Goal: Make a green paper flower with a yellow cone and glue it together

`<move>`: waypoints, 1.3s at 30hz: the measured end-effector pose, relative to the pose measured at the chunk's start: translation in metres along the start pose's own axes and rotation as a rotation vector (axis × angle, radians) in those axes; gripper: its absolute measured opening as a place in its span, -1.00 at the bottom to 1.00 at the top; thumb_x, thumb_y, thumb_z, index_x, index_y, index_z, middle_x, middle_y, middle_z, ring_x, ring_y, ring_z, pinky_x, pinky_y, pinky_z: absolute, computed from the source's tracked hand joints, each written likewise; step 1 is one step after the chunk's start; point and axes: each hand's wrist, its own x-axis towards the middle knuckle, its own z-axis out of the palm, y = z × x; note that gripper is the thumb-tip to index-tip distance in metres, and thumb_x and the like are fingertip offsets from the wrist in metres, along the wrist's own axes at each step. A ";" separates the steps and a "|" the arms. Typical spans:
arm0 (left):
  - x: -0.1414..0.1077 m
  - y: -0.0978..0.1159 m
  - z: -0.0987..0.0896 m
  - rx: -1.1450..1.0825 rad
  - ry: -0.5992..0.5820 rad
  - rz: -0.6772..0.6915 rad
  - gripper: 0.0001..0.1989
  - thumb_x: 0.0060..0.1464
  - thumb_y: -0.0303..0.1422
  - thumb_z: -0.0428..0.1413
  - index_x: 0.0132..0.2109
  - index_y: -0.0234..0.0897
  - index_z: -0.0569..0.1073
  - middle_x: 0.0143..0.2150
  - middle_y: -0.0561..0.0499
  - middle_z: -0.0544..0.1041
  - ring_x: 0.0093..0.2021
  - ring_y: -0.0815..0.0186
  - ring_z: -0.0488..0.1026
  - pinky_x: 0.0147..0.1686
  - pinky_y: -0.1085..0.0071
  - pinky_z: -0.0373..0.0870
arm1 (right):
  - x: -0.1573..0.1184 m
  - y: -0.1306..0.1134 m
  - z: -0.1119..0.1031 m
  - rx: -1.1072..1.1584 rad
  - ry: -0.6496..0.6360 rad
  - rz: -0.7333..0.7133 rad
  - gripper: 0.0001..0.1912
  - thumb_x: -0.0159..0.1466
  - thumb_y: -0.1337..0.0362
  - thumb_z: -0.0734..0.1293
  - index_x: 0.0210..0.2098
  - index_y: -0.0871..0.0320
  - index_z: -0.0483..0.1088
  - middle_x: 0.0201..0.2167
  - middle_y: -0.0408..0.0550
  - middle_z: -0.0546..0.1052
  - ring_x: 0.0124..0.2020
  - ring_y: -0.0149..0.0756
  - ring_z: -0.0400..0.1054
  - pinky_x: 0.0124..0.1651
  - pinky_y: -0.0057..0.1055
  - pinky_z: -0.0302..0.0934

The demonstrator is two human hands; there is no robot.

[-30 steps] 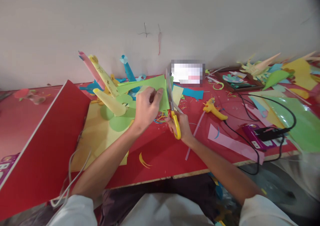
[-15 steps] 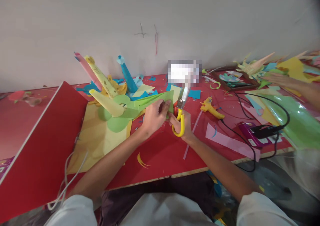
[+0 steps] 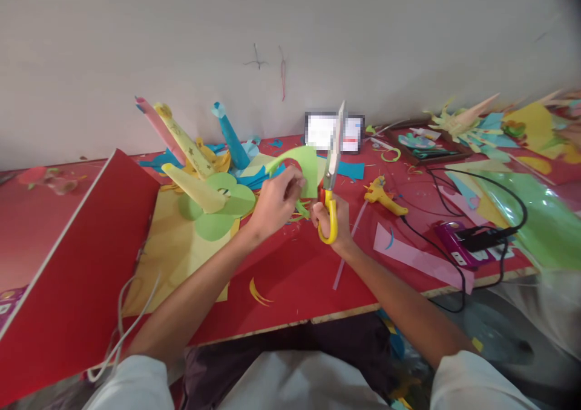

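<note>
Pinched in my left hand [image 3: 280,201] is a piece of green paper [image 3: 305,162], its curved part arching above my fingers. My right hand [image 3: 334,219] grips yellow-handled scissors [image 3: 333,162] with the blades pointing up and away from me. The blades look close together and stand just right of the paper. Green paper scraps [image 3: 301,209] lie on the table between my hands. Left of my left hand is a green petal-shaped paper cutout [image 3: 236,197] with a pale yellow paper cone [image 3: 193,186] on it.
A red board [image 3: 86,265] stands slanted at the left. Rolled paper cones, such as the blue one [image 3: 231,138], stand at the back. A yellow glue gun [image 3: 385,197], a purple power strip [image 3: 456,244] with black cables and a tray [image 3: 436,153] are at the right. A screen [image 3: 320,133] leans by the wall.
The green paper has opened into a curved shape, and scraps now show below it. The scissors have shifted slightly right, away from the paper. Another person's hand at the right has left the view.
</note>
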 end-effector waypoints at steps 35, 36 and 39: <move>0.006 0.000 -0.023 0.114 0.551 0.046 -0.72 0.52 -0.13 0.00 -0.16 -0.17 0.38 -0.43 0.12 0.37 -0.49 0.40 0.26 -0.40 0.38 0.19 | -0.013 -0.006 0.008 -0.228 -0.389 0.061 -0.69 0.32 -0.04 0.31 -0.32 0.06 0.28 -0.47 -0.15 0.45 -0.46 -0.31 0.31 -0.39 -0.36 0.18; 0.006 0.001 -0.023 0.107 0.553 0.048 -0.73 0.52 -0.14 0.01 -0.16 -0.17 0.38 -0.43 0.12 0.37 -0.49 0.40 0.26 -0.40 0.37 0.19 | -0.013 -0.006 0.008 -0.238 -0.387 0.052 -0.69 0.32 -0.04 0.30 -0.32 0.06 0.29 -0.46 -0.15 0.45 -0.44 -0.30 0.32 -0.38 -0.35 0.18; 0.005 0.002 -0.023 0.069 0.559 0.051 -0.76 0.50 -0.17 0.04 -0.17 -0.17 0.41 -0.44 0.12 0.37 -0.49 0.40 0.28 -0.41 0.36 0.18 | -0.014 -0.006 0.009 -0.252 -0.391 0.048 -0.71 0.31 -0.01 0.32 -0.33 0.05 0.28 -0.46 -0.15 0.45 -0.42 -0.28 0.35 -0.37 -0.35 0.19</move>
